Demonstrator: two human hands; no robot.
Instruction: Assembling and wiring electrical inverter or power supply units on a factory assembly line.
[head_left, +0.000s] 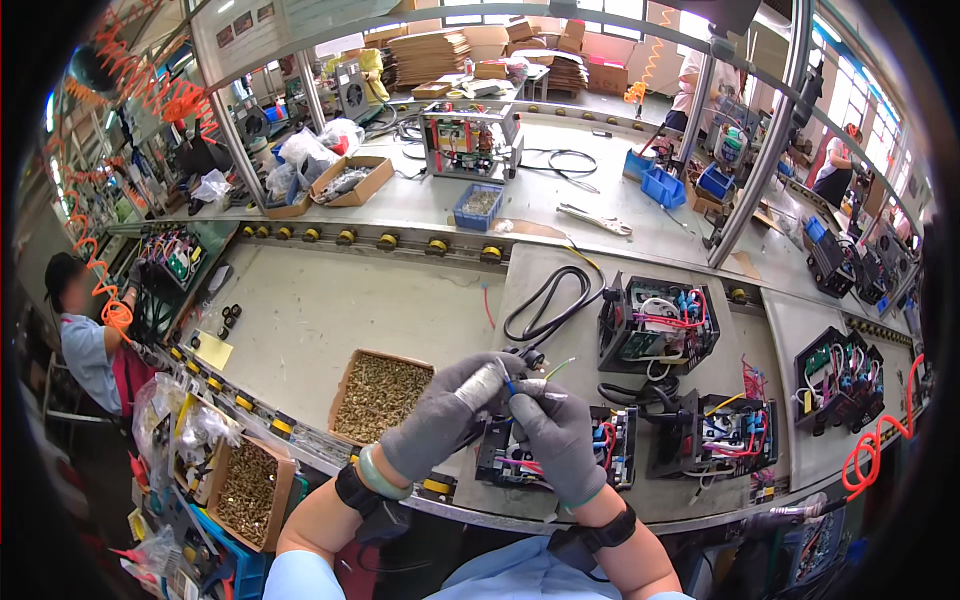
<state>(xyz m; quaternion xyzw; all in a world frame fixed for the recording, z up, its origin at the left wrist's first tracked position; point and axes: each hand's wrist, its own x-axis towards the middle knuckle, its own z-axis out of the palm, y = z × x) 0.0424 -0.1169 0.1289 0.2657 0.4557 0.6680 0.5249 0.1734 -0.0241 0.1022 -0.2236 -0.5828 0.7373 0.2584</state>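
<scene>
Both my hands wear grey gloves and meet over the near middle of the workbench. My left hand (450, 410) is closed around the end of a black power cable, its fingertips wrapped in whitish tape. From that end come a blue wire (509, 384) and a yellow-green wire (561, 367). My right hand (563, 440) pinches at the blue wire, thumb and fingers together. Just beyond the fingers lies the black cable's loop (545, 305). Beneath my hands sits an open black electronic unit (615, 445) with red and white wires, partly hidden by them.
A cardboard box of brass-coloured screws (380, 398) stands left of my hands; another screw box (245, 495) is lower left. More open units (660, 325) stand to the right. Rollers (345, 237) line the bench. A person (85, 335) works at far left. An orange coiled hose (880, 445) hangs right.
</scene>
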